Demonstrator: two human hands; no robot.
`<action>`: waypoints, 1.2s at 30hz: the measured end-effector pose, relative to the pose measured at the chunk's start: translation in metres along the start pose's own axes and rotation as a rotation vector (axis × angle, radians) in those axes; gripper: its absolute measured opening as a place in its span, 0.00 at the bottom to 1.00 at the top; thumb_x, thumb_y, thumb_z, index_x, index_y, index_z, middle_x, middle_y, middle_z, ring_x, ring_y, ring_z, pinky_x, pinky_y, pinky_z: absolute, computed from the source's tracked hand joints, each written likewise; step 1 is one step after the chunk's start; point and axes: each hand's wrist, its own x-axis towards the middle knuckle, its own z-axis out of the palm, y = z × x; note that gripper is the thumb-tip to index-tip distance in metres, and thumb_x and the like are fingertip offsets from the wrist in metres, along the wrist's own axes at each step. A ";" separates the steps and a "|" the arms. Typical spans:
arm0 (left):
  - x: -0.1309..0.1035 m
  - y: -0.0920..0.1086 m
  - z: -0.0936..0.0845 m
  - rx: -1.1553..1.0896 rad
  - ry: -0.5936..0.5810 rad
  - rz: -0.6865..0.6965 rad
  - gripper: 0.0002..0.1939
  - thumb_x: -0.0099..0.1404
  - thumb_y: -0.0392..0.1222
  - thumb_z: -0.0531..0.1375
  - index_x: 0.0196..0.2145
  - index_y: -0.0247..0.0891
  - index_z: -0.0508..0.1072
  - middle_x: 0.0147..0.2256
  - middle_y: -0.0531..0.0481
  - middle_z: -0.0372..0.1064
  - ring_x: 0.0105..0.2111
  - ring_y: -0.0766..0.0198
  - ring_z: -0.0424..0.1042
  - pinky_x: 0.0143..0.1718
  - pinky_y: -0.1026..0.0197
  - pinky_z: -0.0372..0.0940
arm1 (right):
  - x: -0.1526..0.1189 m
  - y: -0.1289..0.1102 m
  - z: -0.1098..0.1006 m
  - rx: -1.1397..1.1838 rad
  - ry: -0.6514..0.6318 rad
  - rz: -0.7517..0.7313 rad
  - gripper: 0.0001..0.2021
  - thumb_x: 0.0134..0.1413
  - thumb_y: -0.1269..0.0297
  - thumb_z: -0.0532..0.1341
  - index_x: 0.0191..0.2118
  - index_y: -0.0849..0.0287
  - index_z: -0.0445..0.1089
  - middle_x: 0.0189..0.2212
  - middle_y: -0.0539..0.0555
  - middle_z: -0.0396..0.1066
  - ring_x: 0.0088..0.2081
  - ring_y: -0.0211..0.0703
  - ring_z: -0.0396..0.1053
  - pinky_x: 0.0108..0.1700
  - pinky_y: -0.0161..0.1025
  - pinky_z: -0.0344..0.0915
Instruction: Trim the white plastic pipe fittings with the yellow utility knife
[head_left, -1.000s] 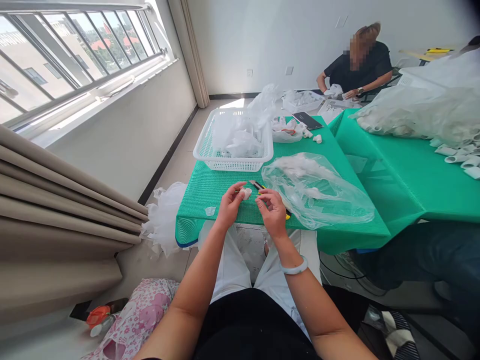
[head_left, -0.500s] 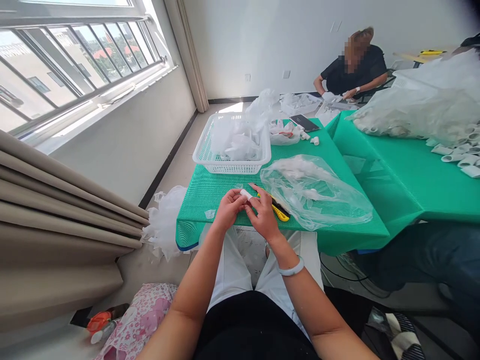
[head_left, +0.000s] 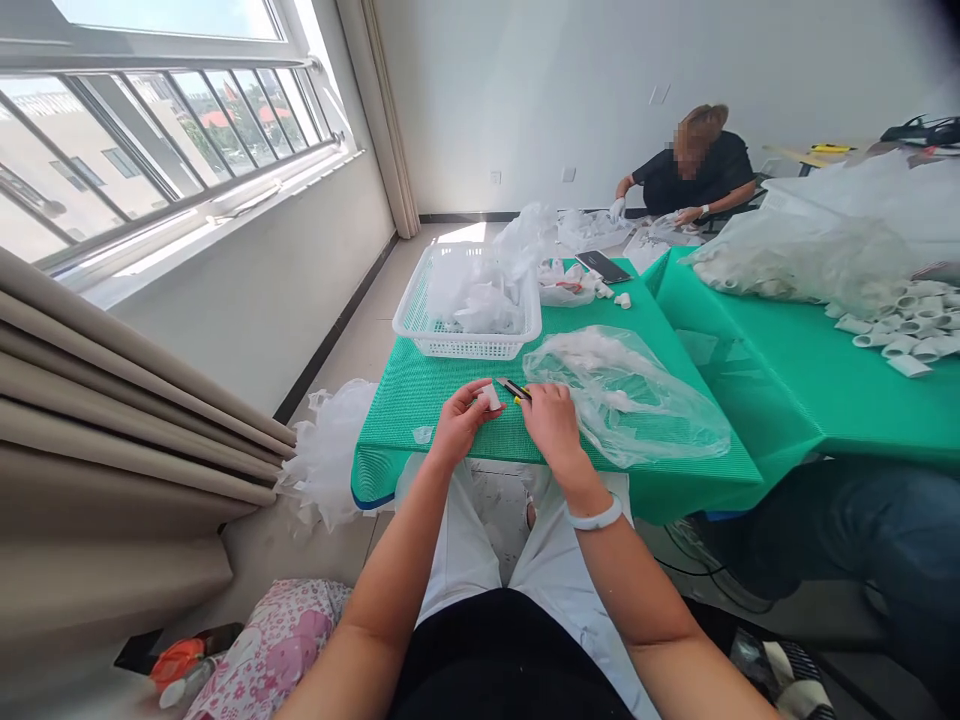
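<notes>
My left hand point(head_left: 459, 420) is closed on a small white plastic pipe fitting point(head_left: 491, 397), pinched between thumb and fingers over the green table cover. Just to its right, my right hand point(head_left: 553, 420) is wrapped round a yellow and black utility knife point(head_left: 516, 391). The blade end points up and left toward the fitting, apart from it as far as I can see. Most of the knife's handle is hidden under my palm. A clear plastic bag point(head_left: 637, 400) with white pieces in it lies right beside my right hand.
A white plastic basket point(head_left: 469, 348) with clear bags in it stands behind my hands. Several white fittings and a dark tablet-like object point(head_left: 602, 267) lie farther back. At right, a large bag point(head_left: 795, 250) and loose pipe fittings point(head_left: 907, 330) cover the table. A co-worker point(head_left: 697, 170) sits beyond.
My right hand has left the fitting and moved right, taking hold of the utility knife that lay on the table. The fitting stays in my left hand, turned differently. The view has tilted up slightly.
</notes>
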 end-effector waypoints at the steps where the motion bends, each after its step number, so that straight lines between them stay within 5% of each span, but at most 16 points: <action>1: -0.001 0.000 0.000 0.007 -0.010 0.002 0.26 0.47 0.49 0.69 0.43 0.37 0.72 0.34 0.51 0.71 0.34 0.62 0.74 0.40 0.58 0.68 | 0.005 0.003 0.001 -0.025 -0.032 0.006 0.02 0.51 0.69 0.58 0.29 0.57 0.67 0.30 0.60 0.69 0.43 0.55 0.65 0.46 0.55 0.61; 9: 0.000 -0.006 -0.005 0.066 -0.030 0.066 0.19 0.48 0.48 0.68 0.36 0.34 0.74 0.29 0.51 0.71 0.30 0.68 0.69 0.36 0.63 0.65 | 0.009 -0.010 -0.015 -0.077 -0.185 -0.101 0.07 0.46 0.72 0.59 0.35 0.57 0.65 0.36 0.57 0.66 0.36 0.49 0.68 0.38 0.45 0.65; 13: 0.000 -0.006 -0.006 0.127 -0.088 0.101 0.16 0.51 0.47 0.66 0.35 0.35 0.74 0.32 0.49 0.72 0.34 0.66 0.69 0.38 0.63 0.63 | 0.000 -0.019 -0.044 0.096 -0.156 -0.039 0.10 0.46 0.67 0.58 0.38 0.55 0.62 0.32 0.52 0.68 0.31 0.44 0.69 0.31 0.40 0.66; 16: -0.002 -0.004 -0.006 0.169 -0.143 0.119 0.15 0.54 0.48 0.65 0.35 0.36 0.74 0.36 0.48 0.72 0.38 0.64 0.69 0.42 0.62 0.62 | -0.014 -0.025 -0.060 0.323 -0.249 0.095 0.12 0.51 0.66 0.54 0.44 0.54 0.60 0.21 0.45 0.66 0.21 0.41 0.68 0.25 0.38 0.65; 21: -0.004 0.000 -0.005 0.263 -0.210 0.093 0.16 0.57 0.49 0.62 0.40 0.37 0.74 0.35 0.48 0.72 0.36 0.64 0.70 0.39 0.63 0.63 | -0.038 -0.031 -0.057 0.540 -0.423 0.141 0.09 0.58 0.61 0.48 0.41 0.54 0.61 0.20 0.45 0.66 0.17 0.38 0.67 0.20 0.37 0.65; 27: -0.006 0.003 -0.001 0.323 -0.254 0.062 0.18 0.56 0.48 0.63 0.42 0.37 0.73 0.32 0.49 0.71 0.35 0.65 0.69 0.38 0.64 0.63 | -0.046 -0.035 -0.050 0.534 -0.414 0.210 0.06 0.56 0.62 0.48 0.37 0.53 0.60 0.23 0.47 0.69 0.17 0.40 0.66 0.21 0.40 0.65; 36: -0.007 0.000 0.000 0.397 -0.303 0.049 0.17 0.53 0.48 0.65 0.37 0.34 0.73 0.33 0.48 0.72 0.34 0.65 0.69 0.39 0.62 0.64 | -0.048 -0.033 -0.047 0.160 -0.303 0.159 0.19 0.58 0.45 0.45 0.25 0.54 0.50 0.17 0.48 0.63 0.19 0.39 0.62 0.22 0.35 0.51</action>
